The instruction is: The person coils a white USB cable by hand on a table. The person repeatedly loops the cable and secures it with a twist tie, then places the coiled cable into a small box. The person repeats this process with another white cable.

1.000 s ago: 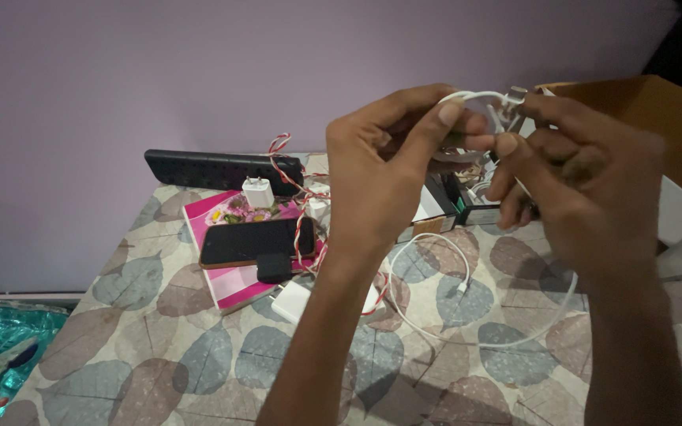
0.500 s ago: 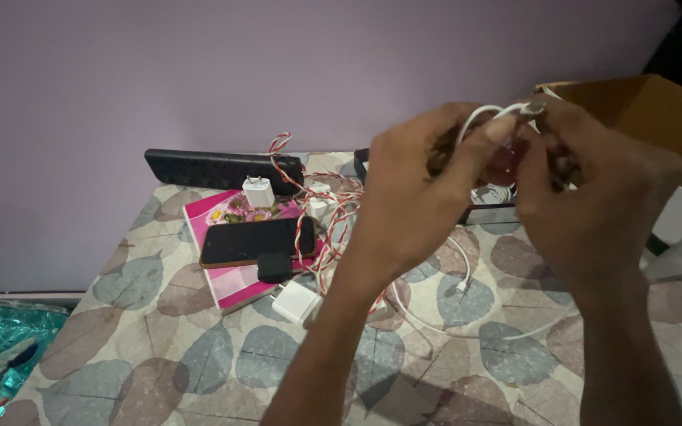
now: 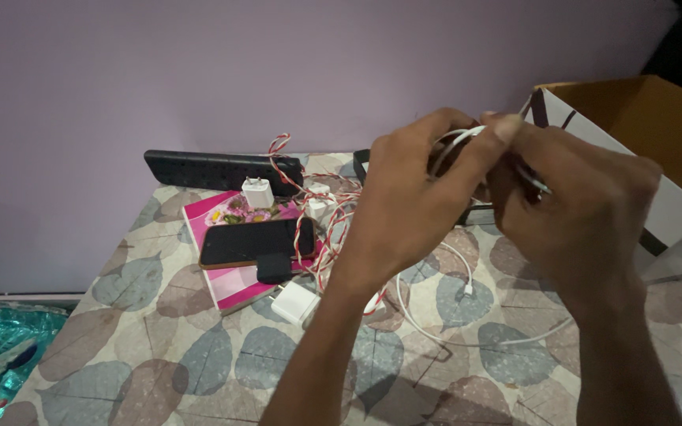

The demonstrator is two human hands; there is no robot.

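Dim, warm indoor light falls from above; soft shadows pool under the forearms, corners darken, and everything stays slightly soft.

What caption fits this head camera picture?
Both hands, left hand and right hand, coil a white cable above a leaf-patterned table.

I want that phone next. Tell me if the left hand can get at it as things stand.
Probably not at once: the left hand is shut on the white cable. The phone lies face up nearby, a red-white cord crossing its right end.

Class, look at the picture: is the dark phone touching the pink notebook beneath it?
Touching. The head view shows the dark phone lying flat across the pink notebook, with no gap visible between them.
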